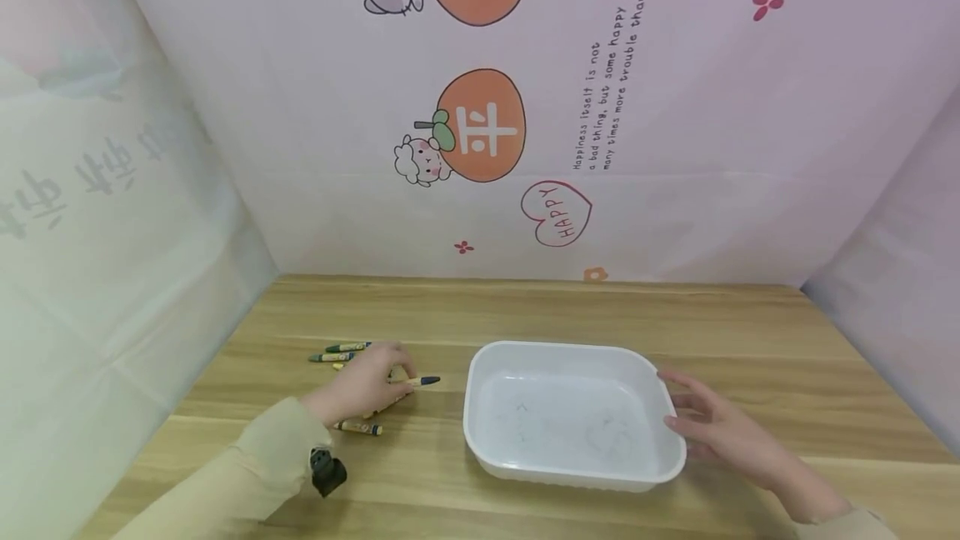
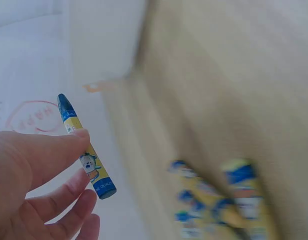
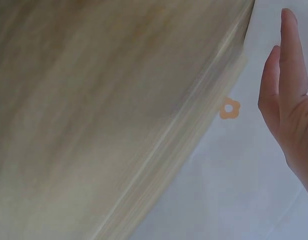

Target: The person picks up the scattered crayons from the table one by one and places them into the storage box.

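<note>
My left hand (image 1: 372, 382) pinches a dark-tipped crayon (image 2: 97, 171) between thumb and fingers, over the left side of the table. Its yellow wrapper has blue bands and a cartoon bear. Under and around that hand lie several more crayons (image 1: 358, 428), some partly hidden by it. A white rectangular plastic basin (image 1: 570, 474) stands to the right of the left hand. At the basin's right rim is my right hand (image 1: 712, 423), its fingertips overlapping the edge in the head view. In the right wrist view its visible fingers (image 3: 293, 55) are nearly straight.
The wood-grain table (image 1: 420, 307) meets a printed cloth wall (image 1: 337, 190) at the back. Pale cloth also hangs on the left and right sides. A small black device (image 1: 327, 472) is strapped at the left wrist, by the sleeve.
</note>
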`<state>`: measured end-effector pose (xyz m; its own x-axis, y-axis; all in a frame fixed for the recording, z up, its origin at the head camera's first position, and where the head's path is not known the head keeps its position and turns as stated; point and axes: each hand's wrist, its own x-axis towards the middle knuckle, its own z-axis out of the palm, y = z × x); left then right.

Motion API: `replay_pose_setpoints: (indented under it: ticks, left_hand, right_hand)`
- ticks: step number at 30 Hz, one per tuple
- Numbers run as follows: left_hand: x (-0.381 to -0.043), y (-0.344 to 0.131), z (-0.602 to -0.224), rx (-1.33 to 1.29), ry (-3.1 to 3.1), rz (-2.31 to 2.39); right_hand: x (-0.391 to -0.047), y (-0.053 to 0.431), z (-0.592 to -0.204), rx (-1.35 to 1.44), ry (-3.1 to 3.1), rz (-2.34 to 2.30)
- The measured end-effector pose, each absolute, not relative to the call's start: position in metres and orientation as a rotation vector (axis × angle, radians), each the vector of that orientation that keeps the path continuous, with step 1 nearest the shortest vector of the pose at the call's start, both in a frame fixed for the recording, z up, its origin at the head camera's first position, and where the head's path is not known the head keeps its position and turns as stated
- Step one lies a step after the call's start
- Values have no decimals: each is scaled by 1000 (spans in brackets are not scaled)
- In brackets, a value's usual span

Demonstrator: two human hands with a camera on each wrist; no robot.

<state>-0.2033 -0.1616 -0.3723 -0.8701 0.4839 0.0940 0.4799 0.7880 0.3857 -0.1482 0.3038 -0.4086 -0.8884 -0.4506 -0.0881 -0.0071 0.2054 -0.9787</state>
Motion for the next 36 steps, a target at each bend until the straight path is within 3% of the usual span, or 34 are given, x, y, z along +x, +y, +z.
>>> replay_pose_setpoints:
  ticks: [11, 19, 36]
  left_hand:
    - [-206, -100, -317, 904, 2909, 609]
    - [-218, -43, -298, 982, 2791, 554]
    - [-239, 57, -340, 1069, 2588, 449]
  right_hand:
    - [-148, 304, -409, -407, 2125, -1723]
    - [-149, 305, -409, -437, 2121, -1721]
    - [-148, 305, -412, -434, 2113, -1754]
